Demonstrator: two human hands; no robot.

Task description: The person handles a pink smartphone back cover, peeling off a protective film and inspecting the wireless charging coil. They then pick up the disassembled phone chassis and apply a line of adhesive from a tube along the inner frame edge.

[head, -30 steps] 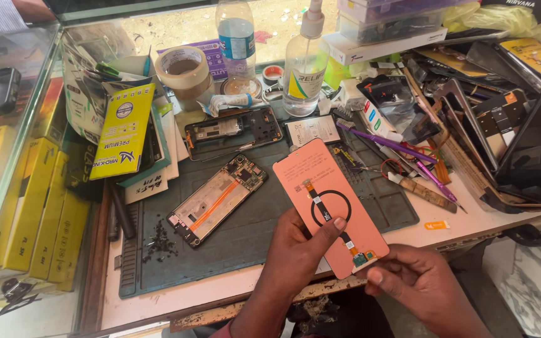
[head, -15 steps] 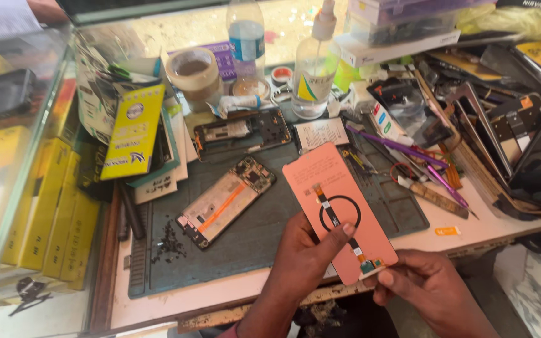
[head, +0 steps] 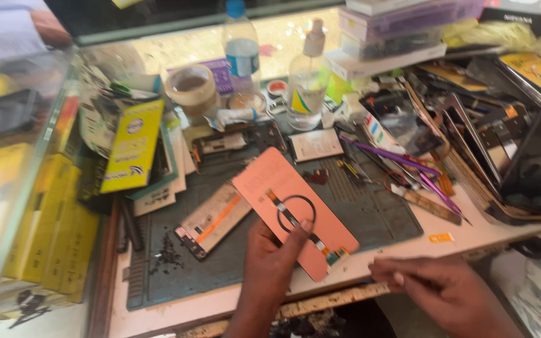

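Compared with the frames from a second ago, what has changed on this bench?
The right hand has let go of the pink back panel and drawn away to the right. The left hand still holds it. The opened phone on the grey mat stays put.

Left hand [head: 270, 263] raised, fingers [head: 300, 230] pinching; right hand [head: 436, 288] low, fingers curled.

Bright daylight, soft motion blur throughout.
Sun glare on glass counter top [head: 176, 47] at rear; shadows weak; left edge & right hand [head: 446, 291] smeared, fine detail lost.
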